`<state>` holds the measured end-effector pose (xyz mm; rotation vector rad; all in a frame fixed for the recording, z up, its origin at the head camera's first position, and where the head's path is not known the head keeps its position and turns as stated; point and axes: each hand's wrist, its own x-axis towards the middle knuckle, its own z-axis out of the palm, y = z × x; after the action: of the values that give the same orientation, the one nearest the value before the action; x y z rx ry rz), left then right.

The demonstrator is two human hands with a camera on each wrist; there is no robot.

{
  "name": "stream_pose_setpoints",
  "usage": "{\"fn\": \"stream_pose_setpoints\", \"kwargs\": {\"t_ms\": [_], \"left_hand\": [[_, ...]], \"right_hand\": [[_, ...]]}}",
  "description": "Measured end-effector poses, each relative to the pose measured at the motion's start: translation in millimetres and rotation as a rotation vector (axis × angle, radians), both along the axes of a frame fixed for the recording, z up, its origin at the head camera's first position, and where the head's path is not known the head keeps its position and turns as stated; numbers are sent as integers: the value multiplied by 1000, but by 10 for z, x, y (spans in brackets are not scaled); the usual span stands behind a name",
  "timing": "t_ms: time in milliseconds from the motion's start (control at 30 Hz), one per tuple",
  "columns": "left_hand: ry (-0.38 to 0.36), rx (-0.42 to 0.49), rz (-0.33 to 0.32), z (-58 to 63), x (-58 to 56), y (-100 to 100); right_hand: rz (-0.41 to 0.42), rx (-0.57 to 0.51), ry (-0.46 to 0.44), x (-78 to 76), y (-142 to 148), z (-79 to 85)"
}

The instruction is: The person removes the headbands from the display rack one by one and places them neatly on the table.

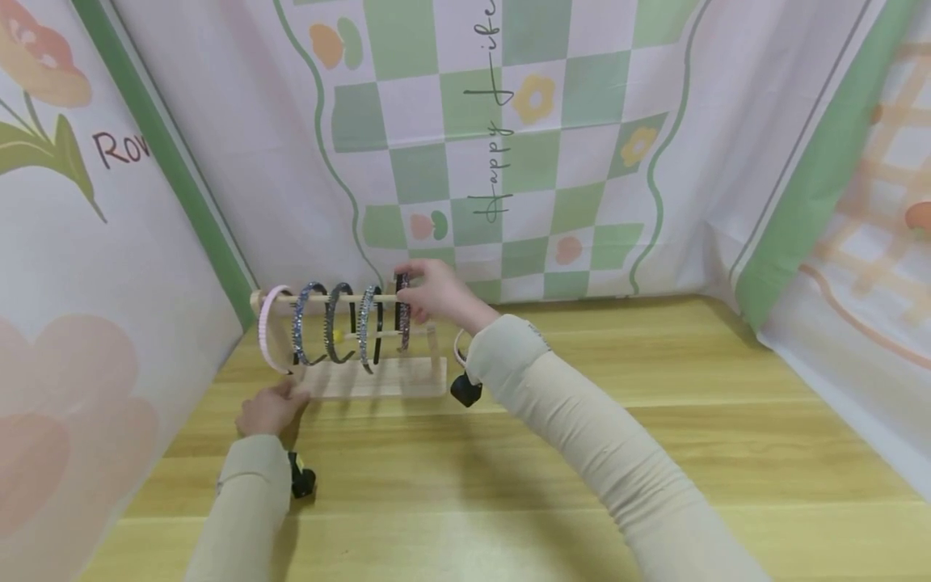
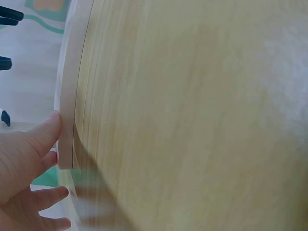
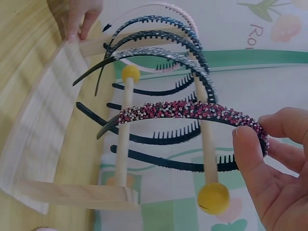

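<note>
Headbands (image 1: 364, 331) hung in a row on a wooden rack (image 1: 429, 378), which stood on the table (image 1: 655, 453) toward eight o'clock of the head view's centre. From that view the row began with a pink ribbed headband (image 1: 263, 331) at the rack's ten o'clock, then ran through a blue glittery one (image 1: 297, 327), a dark one (image 1: 330, 323) and a silver one (image 1: 363, 343).

At the rack's two o'clock the right hand (image 1: 442, 295) pinched a rhinestone headband (image 1: 405, 323) between thumb and fingers. Only the right wrist view showed its red and silver stones clearly, along with the black comb teeth (image 3: 174, 133) inside the bands. It also showed a large yellow ball (image 3: 213, 198) at five o'clock, capping the upper rod (image 3: 208, 149) and hidden from the head camera. The rhinestone headband looped around that rod, nearest the ball. A smaller yellow ball (image 3: 130, 73) tipped the lower rod (image 3: 121, 168) at eleven o'clock.

The left hand (image 1: 267, 411), at the rack's eight o'clock, held the base's end; the left wrist view revealed its thumb against the wood and other fingers spread apart.
</note>
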<state>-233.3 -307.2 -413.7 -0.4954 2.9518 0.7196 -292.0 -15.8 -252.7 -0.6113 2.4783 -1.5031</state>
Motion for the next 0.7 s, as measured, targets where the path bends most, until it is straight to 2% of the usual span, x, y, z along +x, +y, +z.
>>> {"fn": "stream_pose_setpoints", "kwargs": {"t_ms": [700], "left_hand": [[-12,-11,0,8,0,3]], "right_hand": [[3,-49,74,59,233,242]]}}
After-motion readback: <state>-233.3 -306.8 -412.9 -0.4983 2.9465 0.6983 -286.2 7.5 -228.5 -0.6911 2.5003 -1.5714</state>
